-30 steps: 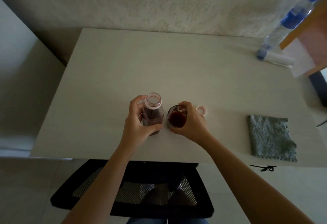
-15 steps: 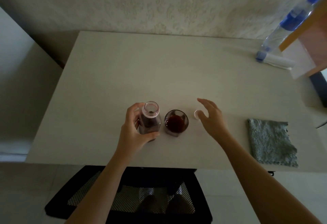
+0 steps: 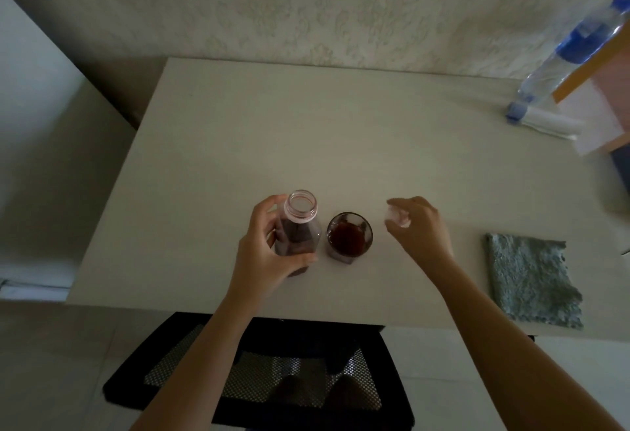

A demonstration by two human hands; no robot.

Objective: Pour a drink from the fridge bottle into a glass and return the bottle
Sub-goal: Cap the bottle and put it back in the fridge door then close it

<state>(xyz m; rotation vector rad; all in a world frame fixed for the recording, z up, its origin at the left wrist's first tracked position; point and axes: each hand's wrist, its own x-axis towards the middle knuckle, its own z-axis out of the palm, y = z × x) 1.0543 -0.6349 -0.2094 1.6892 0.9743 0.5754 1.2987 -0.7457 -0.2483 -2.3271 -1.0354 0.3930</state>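
A small clear bottle (image 3: 300,226) with dark red drink stands upright and uncapped on the pale table (image 3: 306,130), near its front edge. My left hand (image 3: 269,253) is wrapped around the bottle's body. Just right of it stands a short glass (image 3: 349,238) holding dark red drink, touched by neither hand. My right hand (image 3: 421,228) hovers right of the glass, its fingertips pinched on the bottle's pale cap (image 3: 395,217), which is lifted slightly off the table.
A grey cloth (image 3: 531,280) lies flat at the table's front right. A large water bottle with a blue label (image 3: 566,59) leans at the back right beside a wooden shelf edge (image 3: 593,66). A black mesh chair (image 3: 266,383) sits under the table's front edge.
My right hand let go of the glass, moved right to the cap and picked it up. My left hand has stayed on the bottle.
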